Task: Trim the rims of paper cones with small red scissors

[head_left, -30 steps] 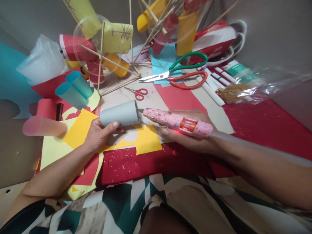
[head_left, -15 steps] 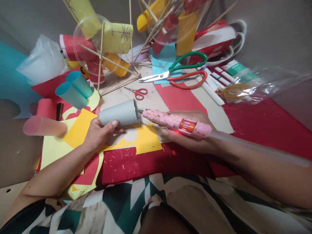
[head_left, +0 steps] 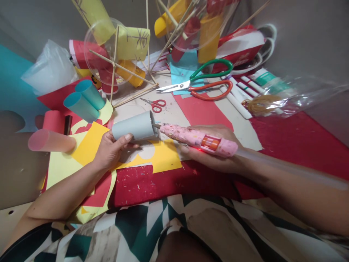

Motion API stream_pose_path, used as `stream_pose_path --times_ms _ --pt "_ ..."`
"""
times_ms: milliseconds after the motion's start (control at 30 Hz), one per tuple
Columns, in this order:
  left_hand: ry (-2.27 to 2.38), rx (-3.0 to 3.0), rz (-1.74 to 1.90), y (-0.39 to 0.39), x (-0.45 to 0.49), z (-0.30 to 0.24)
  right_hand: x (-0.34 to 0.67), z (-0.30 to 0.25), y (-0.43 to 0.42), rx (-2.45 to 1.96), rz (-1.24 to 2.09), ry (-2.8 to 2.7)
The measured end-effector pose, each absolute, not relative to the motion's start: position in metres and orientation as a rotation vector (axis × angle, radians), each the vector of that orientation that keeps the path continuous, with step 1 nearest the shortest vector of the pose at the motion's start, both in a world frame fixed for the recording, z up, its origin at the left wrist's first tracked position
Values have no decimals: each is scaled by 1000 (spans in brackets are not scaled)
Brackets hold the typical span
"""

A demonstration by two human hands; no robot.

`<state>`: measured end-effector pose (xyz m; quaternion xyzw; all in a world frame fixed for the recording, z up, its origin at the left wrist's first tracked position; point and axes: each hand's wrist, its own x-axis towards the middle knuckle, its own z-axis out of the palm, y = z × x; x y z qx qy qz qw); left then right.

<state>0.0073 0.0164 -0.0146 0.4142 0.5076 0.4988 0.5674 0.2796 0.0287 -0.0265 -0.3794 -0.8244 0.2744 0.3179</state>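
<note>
My left hand [head_left: 111,150] is closed round a pale grey-blue paper tube [head_left: 135,126], held sideways above yellow paper [head_left: 160,156]. A pink glue gun [head_left: 197,140], speckled with scraps and showing an orange window, lies in my closed right hand [head_left: 215,154]. The gun's metal tip touches the tube's right rim. A clear glue stick trails back from the gun along my right forearm.
Two teal tubes [head_left: 84,100], a red tube [head_left: 53,122] and a pink tube [head_left: 51,141] lie left. Large green-and-orange scissors [head_left: 201,82], small red scissors [head_left: 156,104], white glue sticks [head_left: 236,102], a bag of rubber bands [head_left: 259,103] and skewer-and-paper models [head_left: 114,54] crowd the back.
Almost nothing differs; both hands, the tube and the glue gun hold the same pose, with only a slight shift of the whole view.
</note>
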Motion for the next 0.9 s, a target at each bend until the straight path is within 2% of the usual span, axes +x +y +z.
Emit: stream_pose_path --times_ms 900 --pt "1167 933 1181 16 8 -13 279 -25 28 -968 715 -2167"
